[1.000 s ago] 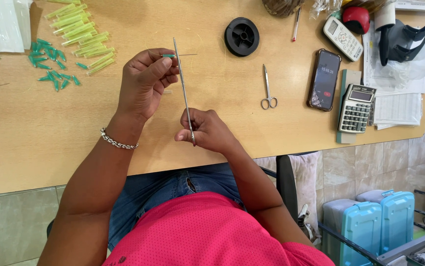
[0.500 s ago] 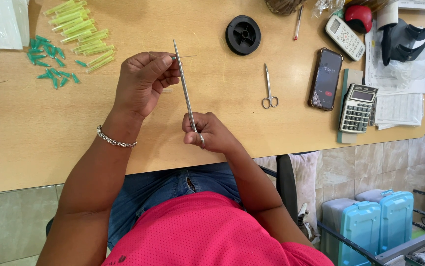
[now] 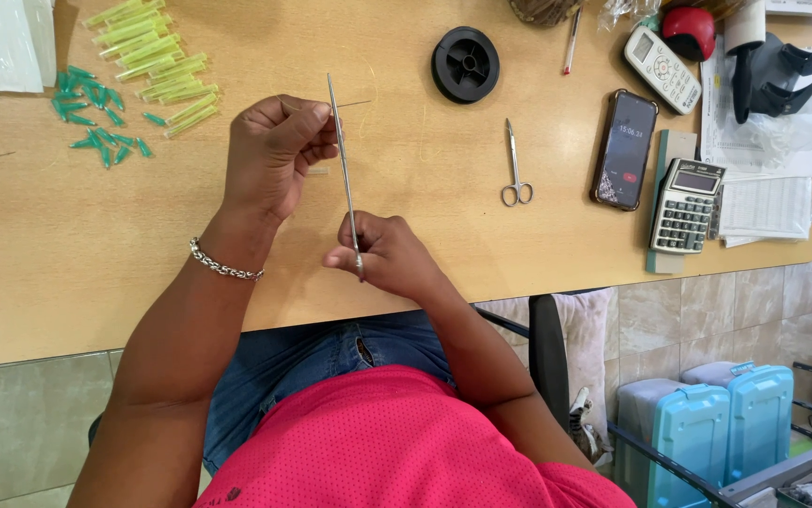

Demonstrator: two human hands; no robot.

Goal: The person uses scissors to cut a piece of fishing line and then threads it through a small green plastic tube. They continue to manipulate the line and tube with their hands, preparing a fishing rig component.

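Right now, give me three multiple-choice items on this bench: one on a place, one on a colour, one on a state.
1. Where do the scissors lie?
A. Between the black spool and the phone
B. On the calculator
C. Among the green caps

2. What colour is the spool?
A. Red
B. Black
C. Yellow

3. How is the metal rod held?
A. Flat on the table
B. By the left hand only
C. By both hands, right hand at its near end

Answers: 1 A, they lie on bare wood between those two. 2 B, it is a dark disc. 3 C, fingers of each hand grip it.
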